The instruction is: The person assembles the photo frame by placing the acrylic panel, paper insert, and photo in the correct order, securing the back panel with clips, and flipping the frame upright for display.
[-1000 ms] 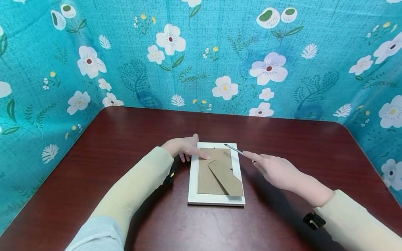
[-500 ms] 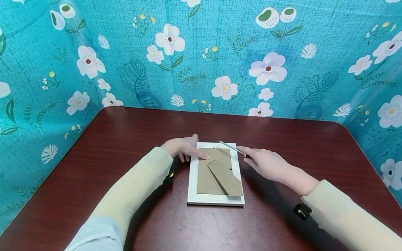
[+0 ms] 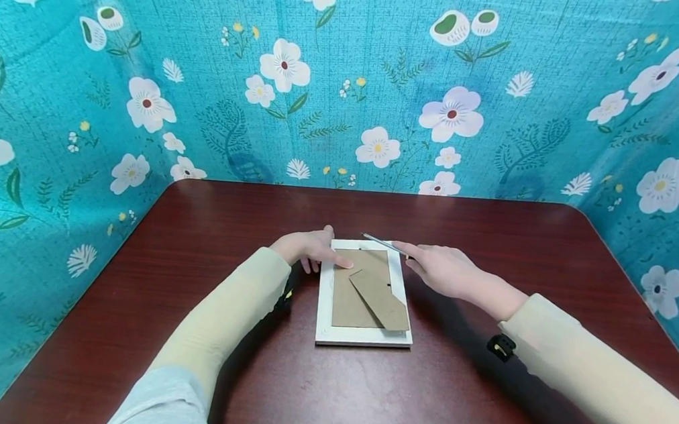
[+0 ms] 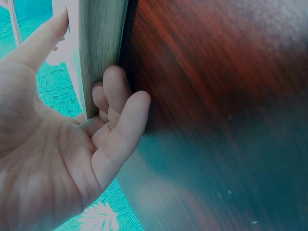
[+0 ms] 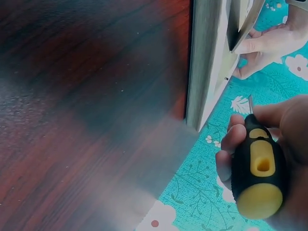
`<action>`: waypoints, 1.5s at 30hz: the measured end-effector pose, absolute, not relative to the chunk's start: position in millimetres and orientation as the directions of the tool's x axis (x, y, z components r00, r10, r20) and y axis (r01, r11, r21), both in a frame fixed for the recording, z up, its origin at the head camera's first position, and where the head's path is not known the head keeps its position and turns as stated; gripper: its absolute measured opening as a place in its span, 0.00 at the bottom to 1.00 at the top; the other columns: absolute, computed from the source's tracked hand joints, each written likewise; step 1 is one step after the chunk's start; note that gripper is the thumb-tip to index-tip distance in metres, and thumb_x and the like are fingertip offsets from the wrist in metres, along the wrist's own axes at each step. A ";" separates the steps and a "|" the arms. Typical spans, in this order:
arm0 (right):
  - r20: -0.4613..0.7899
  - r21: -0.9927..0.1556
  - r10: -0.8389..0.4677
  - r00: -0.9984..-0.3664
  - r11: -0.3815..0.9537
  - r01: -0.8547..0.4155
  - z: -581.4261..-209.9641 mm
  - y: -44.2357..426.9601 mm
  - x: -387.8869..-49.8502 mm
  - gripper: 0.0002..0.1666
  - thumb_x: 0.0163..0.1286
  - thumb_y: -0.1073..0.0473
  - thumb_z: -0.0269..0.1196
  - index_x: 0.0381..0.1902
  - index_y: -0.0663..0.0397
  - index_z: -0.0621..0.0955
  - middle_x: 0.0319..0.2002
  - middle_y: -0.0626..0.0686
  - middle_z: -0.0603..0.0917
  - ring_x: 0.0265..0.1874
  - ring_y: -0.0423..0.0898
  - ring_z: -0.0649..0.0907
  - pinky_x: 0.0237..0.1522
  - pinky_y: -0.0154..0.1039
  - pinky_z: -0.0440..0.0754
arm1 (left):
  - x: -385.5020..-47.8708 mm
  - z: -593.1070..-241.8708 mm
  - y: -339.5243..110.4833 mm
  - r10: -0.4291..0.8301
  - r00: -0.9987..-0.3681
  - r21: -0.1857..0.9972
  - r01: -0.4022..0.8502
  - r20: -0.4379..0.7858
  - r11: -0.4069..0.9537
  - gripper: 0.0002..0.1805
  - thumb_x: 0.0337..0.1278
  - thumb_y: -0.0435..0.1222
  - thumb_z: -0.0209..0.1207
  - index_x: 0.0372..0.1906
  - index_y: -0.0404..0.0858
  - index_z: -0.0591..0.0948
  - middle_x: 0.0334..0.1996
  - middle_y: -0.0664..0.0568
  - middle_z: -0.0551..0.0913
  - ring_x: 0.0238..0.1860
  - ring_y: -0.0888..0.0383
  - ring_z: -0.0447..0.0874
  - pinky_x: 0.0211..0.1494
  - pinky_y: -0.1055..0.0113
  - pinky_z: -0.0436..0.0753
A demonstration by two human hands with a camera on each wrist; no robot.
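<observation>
- Currently, the picture frame (image 3: 359, 337) lies back side up on the tabletop (image 3: 190, 253), about midway between the left and right edges and short of the far edge.
- Its white border (image 3: 325, 298) surrounds a brown backing board (image 3: 349, 307); a brown stand (image 3: 381, 302) slants across that board, partly raised, its lower end over the border by the frame's near right corner.
- The left hand (image 3: 312, 247) grips the frame's left side: the thumb rests on the backing board, and the other fingers curl along the outer side.
- The right hand (image 3: 443, 269), beside the frame's far right corner, has its fingers clamped on the black-and-yellow handle of a screwdriver (image 5: 257, 166). The shaft points leftward over the frame's far end; whether its tip touches anything, I cannot tell.
- Cream sleeves (image 3: 227, 317) cover both forearms, with a black device (image 3: 501, 347) at each cuff.
- Along the tabletop's far, left and right edges hangs turquoise cloth (image 3: 355, 38) printed with white flowers and leaves.
</observation>
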State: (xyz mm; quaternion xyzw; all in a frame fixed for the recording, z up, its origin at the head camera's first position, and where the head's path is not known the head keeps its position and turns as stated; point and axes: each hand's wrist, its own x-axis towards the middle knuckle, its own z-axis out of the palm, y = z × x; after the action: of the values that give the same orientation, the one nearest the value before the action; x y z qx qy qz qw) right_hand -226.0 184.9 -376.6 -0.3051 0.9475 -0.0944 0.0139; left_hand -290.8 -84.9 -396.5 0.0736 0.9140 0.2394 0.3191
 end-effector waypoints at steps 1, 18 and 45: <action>0.026 -0.185 -0.581 -0.813 0.797 -0.575 -376.1 183.6 -226.3 0.30 0.70 0.62 0.61 0.69 0.49 0.70 0.46 0.57 0.85 0.28 0.46 0.81 0.21 0.39 0.74 | -291.0 -396.9 -85.0 0.287 -0.786 0.485 -0.019 -0.548 0.874 0.55 0.51 0.58 0.66 0.72 0.36 0.49 0.49 0.43 0.73 0.35 0.50 0.82 0.33 0.62 0.83; -0.119 -0.159 -0.573 -0.811 0.817 -0.554 -372.5 176.5 -225.4 0.27 0.72 0.62 0.58 0.68 0.46 0.73 0.14 0.44 0.70 0.16 0.42 0.68 0.17 0.36 0.66 | -289.4 -397.5 -83.4 0.302 -0.779 0.499 -0.017 -0.550 0.866 0.54 0.53 0.58 0.65 0.73 0.36 0.48 0.49 0.43 0.73 0.35 0.50 0.81 0.34 0.62 0.83; -0.104 -0.120 -0.650 -0.753 0.760 -0.639 -370.0 171.0 -219.9 0.28 0.69 0.66 0.60 0.67 0.57 0.73 0.09 0.46 0.66 0.10 0.39 0.60 0.15 0.34 0.58 | -288.5 -395.3 -83.3 0.265 -0.783 0.468 -0.037 -0.562 0.883 0.58 0.53 0.58 0.65 0.75 0.36 0.43 0.48 0.43 0.73 0.37 0.51 0.81 0.35 0.63 0.83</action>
State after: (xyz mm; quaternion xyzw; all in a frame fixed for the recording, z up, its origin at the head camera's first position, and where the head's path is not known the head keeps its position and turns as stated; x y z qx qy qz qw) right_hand -219.9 171.0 -370.0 -0.3445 0.9354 -0.0385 0.0700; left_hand -288.5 -83.3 -395.3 0.0622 0.9150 0.2336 0.3231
